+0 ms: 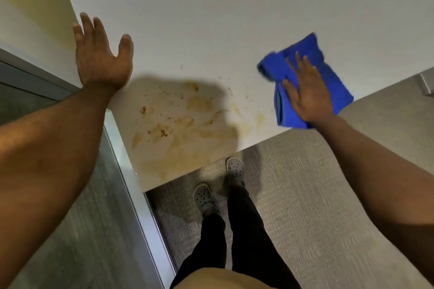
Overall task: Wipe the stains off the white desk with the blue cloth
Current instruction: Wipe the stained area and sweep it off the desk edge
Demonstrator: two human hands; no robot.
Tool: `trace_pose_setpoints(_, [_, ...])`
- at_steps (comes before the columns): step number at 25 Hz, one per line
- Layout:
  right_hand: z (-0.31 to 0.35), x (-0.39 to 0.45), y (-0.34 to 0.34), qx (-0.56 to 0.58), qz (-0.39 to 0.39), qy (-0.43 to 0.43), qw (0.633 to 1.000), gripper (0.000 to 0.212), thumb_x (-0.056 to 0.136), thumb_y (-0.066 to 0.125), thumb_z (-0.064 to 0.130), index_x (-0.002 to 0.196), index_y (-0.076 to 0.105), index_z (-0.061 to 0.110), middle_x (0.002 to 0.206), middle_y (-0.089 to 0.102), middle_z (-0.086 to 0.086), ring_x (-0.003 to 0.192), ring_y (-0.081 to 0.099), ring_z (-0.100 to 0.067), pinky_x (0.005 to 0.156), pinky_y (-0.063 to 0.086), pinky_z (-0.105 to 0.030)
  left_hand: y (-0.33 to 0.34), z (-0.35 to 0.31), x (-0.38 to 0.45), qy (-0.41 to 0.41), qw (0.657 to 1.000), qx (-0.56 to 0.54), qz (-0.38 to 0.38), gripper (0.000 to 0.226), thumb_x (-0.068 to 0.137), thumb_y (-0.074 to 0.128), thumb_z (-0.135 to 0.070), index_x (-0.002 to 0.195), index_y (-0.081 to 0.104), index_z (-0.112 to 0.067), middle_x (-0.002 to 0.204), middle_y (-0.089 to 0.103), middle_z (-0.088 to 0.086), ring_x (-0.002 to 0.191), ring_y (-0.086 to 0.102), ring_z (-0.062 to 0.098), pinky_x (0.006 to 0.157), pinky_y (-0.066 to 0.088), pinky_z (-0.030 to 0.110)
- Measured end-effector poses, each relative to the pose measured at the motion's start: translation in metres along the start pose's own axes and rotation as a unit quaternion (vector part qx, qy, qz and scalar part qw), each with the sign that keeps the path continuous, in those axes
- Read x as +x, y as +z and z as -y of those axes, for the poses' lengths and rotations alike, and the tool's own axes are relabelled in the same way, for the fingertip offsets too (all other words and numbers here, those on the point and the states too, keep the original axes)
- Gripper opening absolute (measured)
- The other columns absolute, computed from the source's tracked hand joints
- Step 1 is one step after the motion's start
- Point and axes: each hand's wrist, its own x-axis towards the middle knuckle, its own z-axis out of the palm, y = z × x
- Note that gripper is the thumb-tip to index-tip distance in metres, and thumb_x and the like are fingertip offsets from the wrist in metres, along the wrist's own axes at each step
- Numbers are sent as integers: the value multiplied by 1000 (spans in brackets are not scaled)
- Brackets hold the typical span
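The white desk (234,7) fills the upper part of the view. Brown and yellowish stains (185,122) with dark specks spread over its near corner. A crumpled blue cloth (328,73) lies on the desk near the front edge, to the right of the stains. My right hand (307,94) presses flat on the cloth with fingers spread. My left hand (101,54) rests open on the desk's left edge, fingers apart, holding nothing, just left of the stains.
A wall (28,7) and a grey metal frame (131,195) run along the desk's left side. Below the front edge is grey carpet (317,195), where my legs and grey clogs (234,169) stand. A small grey object (426,83) sits at the far right.
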Motion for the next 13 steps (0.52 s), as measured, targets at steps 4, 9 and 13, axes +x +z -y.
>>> trace_pose_setpoints(4, [86, 27, 20, 18, -11, 34, 999, 59, 101, 31, 43, 151, 21, 14, 159, 20, -13, 146, 18, -33, 119, 16, -47, 1, 2, 2, 11, 1000, 3, -14, 91, 94, 16, -72, 157, 8, -6, 167, -2, 13, 154, -4, 30, 123, 0, 41])
trace_pose_setpoints(9, [39, -23, 9, 34, 20, -141, 989, 54, 100, 33, 41, 148, 30, 19, 158, 25, -8, 146, 20, -27, 119, 17, -49, -2, -1, -1, 1, 1000, -14, -12, 90, 94, 22, -71, 157, 7, -8, 167, -2, 11, 154, -5, 29, 122, -1, 39])
trace_pose_setpoints(13, [61, 76, 9, 56, -32, 48, 997, 58, 100, 37, 40, 150, 24, 13, 157, 27, -14, 144, 25, -33, 118, 20, -47, -1, -2, -2, 1, 1000, -22, -13, 92, 92, 26, -74, 158, 8, -11, 167, 0, 9, 154, -4, 27, 122, 0, 38])
